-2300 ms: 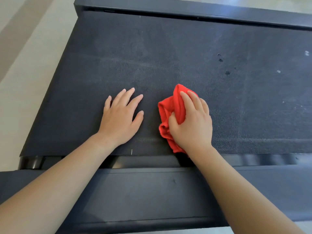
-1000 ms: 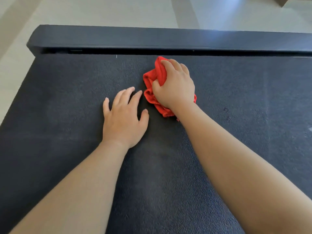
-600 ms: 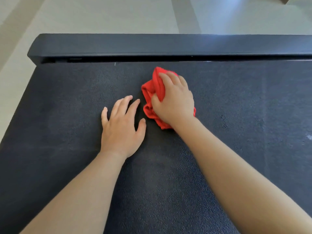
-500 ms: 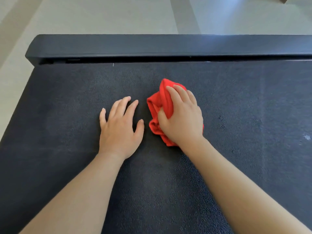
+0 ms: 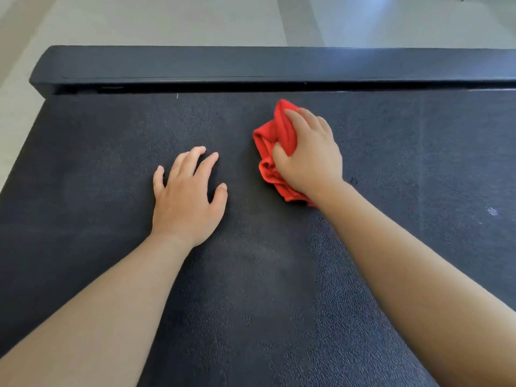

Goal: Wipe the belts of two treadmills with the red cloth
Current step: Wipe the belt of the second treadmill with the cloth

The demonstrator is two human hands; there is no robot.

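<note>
Black rubber, finely pebbled and matte, filling the nearest ground: treadmill belt, with a faint paler smear down its middle between two bare forearms.

Further in, on the left, left hand palm down on the belt, fingers straight and slightly spread, thumb out to the side, gripping nothing, only resting on the rubber.

Just beyond and to the right, apart from it, right hand curled over the red cloth, thumb dug into the folds, fingers wrapped across the top, pressing the bundle onto the belt. Cloth bunched into a soft, creased wad, bright red, showing past the fingertips toward the far end and below the heel of the hand.

Right of that wrist, a small dark spot on the rubber; further right, a pale fleck.

Past the cloth, near but not touching, a smooth black end bar, straight-edged, rounded at its left corner, with a dark slot along its lower edge.

Beyond, pale grey floor, glossy, with bluish glare at upper right.
</note>
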